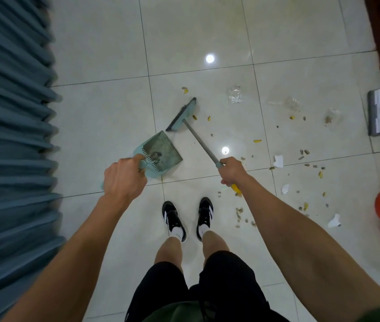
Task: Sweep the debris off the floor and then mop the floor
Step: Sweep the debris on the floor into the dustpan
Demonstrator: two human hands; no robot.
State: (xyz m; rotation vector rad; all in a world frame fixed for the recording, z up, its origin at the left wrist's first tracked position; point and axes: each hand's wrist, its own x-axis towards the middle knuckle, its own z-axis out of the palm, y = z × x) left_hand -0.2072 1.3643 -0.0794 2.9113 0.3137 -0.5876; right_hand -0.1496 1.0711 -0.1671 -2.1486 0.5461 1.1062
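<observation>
Two hands at work here: the left hand [124, 177] has its fingers wrapped tight around the handle of the teal dustpan [161, 152], whose tray rests tilted on the pale tiled floor [105, 112] with a little grey clump inside. The right hand [233, 170] clenches the grey pole of the broom [182, 115], its head planted just beyond the dustpan's lip. Debris [305, 156], yellow bits, grey pellets, torn paper, clear wrappers, lies scattered to the right. The mop [378, 112] sits at the far right edge, blue curtain [10, 135] on the left.
</observation>
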